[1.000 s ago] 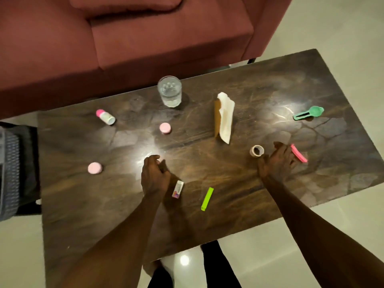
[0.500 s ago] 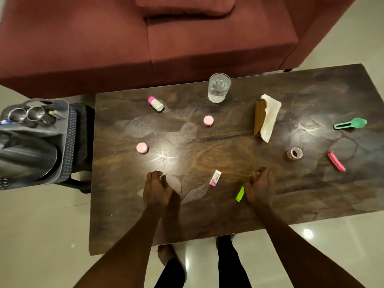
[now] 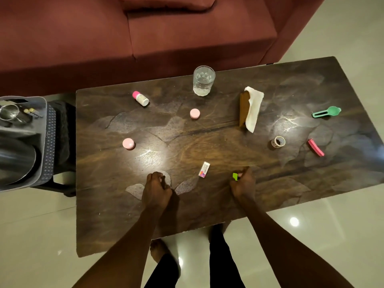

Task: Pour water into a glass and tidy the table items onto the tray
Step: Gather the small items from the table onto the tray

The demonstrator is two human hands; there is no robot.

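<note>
Two hands rest low on the surface (image 3: 207, 204): the right hand (image 3: 243, 186) pinches a green clip (image 3: 235, 176) in curled fingers, while the left hand (image 3: 156, 191) is curled, contents indiscernible. A small box (image 3: 204, 169) lies just left of the right hand. The glass (image 3: 203, 80) stands well beyond both hands; the tray (image 3: 44, 142) sits far left of the left hand.

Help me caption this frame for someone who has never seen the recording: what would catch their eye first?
Probably the two hands low on the dark table: the right hand pinches a lime-green clip, while the left hand rests curled nearby. Next, the glass holding water at the far edge by the red sofa. Pink items scatter the top, and a grey tray sits off the table's left end.
</note>
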